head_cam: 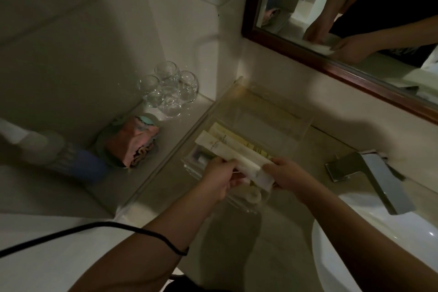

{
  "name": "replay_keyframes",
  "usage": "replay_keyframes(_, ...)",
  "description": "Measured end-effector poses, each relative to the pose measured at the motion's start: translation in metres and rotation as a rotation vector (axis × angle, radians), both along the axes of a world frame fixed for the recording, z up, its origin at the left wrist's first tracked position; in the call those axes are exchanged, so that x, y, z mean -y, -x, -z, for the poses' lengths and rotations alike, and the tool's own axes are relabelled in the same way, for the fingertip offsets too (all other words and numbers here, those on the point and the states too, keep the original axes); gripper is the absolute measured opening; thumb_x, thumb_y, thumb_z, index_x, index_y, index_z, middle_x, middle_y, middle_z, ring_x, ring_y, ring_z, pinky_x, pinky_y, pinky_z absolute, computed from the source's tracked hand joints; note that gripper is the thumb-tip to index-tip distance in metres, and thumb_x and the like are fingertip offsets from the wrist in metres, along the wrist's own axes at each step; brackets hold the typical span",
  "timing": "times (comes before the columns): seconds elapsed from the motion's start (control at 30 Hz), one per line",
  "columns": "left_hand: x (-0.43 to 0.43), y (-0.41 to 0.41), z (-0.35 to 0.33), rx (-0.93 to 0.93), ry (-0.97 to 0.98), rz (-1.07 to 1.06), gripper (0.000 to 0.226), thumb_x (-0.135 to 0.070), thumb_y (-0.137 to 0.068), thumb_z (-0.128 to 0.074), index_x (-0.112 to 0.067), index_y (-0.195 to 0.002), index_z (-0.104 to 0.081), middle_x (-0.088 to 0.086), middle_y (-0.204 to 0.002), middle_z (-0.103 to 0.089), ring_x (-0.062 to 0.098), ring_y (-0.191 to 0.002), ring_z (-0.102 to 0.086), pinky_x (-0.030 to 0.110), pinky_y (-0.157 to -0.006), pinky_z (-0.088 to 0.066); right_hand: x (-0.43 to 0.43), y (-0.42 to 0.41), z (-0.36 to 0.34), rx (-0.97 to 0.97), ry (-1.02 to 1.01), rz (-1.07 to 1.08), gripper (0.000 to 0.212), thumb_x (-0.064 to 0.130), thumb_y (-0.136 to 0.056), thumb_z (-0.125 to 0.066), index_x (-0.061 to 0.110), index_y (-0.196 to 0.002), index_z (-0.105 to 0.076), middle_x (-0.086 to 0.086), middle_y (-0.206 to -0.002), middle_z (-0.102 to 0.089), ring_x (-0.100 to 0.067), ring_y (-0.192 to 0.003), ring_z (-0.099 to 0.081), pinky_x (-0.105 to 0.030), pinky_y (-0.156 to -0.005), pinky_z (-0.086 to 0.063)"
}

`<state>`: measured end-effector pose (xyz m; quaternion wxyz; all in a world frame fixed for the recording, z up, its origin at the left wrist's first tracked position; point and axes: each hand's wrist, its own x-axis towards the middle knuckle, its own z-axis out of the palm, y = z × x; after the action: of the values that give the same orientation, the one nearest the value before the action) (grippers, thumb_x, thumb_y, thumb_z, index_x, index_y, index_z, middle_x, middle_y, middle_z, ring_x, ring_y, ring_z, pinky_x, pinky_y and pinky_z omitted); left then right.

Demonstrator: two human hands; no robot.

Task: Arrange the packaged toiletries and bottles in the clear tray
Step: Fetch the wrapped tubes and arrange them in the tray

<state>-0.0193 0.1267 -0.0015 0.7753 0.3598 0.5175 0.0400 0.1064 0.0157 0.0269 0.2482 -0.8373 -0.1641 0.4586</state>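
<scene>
A clear tray [279, 111] lies on the counter against the wall below the mirror. In its near half lie long cream packaged toiletries [227, 147] side by side, slanting toward me. My left hand [220, 178] grips the near end of the stack from the left. From the right, my right hand [289, 173] pinches the same end, where a white packet [256, 169] sticks out. A small round pale item [253, 195] lies in the tray's near corner below my hands. The tray's far half holds flat yellowish items I cannot make out.
Several upturned glasses [169, 89] stand in the wall corner to the left. A pink patterned folded cloth [136, 142] and a white and blue bottle [59, 152] lie on the ledge. A chrome tap [369, 175] and white basin [379, 239] are at right. A mirror [355, 19] hangs above.
</scene>
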Motion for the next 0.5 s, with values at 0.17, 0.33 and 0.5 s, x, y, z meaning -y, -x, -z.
replay_keyframes(0.17, -0.010, -0.006, -0.002, -0.050, 0.018, 0.001, 0.026, -0.011, -0.095, -0.053, 0.000, -0.119, -0.055, 0.013, -0.088, -0.068, 0.020, -0.069, -0.069, 0.027, -0.051, -0.057, -0.009, -0.006, 0.001, -0.029, -0.032, 0.169, 0.028, 0.022, -0.094, -0.056, 0.009, -0.118, -0.062, -0.003, -0.083, -0.063, -0.016, -0.071, -0.064, -0.028, -0.060, -0.056)
replay_keyframes(0.33, -0.011, -0.015, -0.001, -0.104, -0.018, 0.030, 0.024, -0.009, -0.097, -0.049, 0.000, -0.118, -0.052, 0.012, -0.080, -0.065, 0.019, -0.063, -0.067, 0.026, -0.048, -0.057, 0.000, -0.005, 0.014, 0.238, 0.028, 0.070, 0.023, 0.036, -0.091, -0.060, 0.017, -0.101, -0.067, 0.001, -0.072, -0.070, -0.012, -0.062, -0.068, -0.032, -0.059, -0.060)
replay_keyframes(0.5, -0.009, -0.013, -0.009, -0.166, -0.023, 0.270, 0.024, -0.016, -0.099, -0.040, 0.000, -0.106, -0.057, 0.012, -0.079, -0.069, 0.022, -0.070, -0.069, 0.031, -0.064, -0.058, 0.003, -0.002, 0.024, 0.573, 0.075, 0.028, 0.031, 0.056, -0.085, -0.060, 0.026, -0.093, -0.057, 0.007, -0.073, -0.064, -0.011, -0.063, -0.064, -0.034, -0.059, -0.059)
